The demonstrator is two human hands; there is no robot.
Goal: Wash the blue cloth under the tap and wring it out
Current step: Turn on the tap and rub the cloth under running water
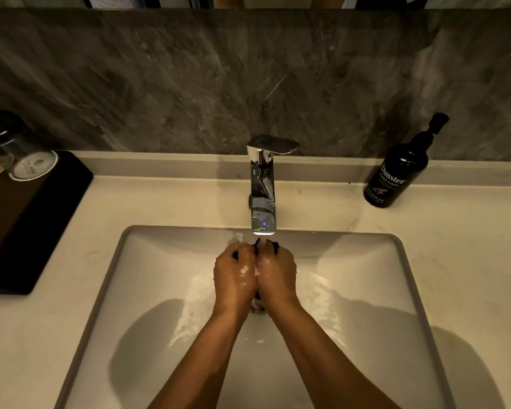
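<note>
Blue cloth (275,246): balled below chrome tap (263,196), left hand (235,273) and right hand (278,271) fingers curled tight around it. Risk: hard squeezing under running water sprays beyond the sink (366,261).

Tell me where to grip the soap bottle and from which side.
Grip the soap bottle around its wide round body, coming from its left, the sink side. It stands upright with bare counter there; the pump neck is thin and the wall is close behind it.

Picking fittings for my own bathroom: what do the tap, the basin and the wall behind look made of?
Tap: polished chrome-look metal, mirror reflections. Basin: smooth glossy white, probably ceramic, shiny where wet. Wall: grey veined stone or stone-look tile; cannot tell which.
</note>
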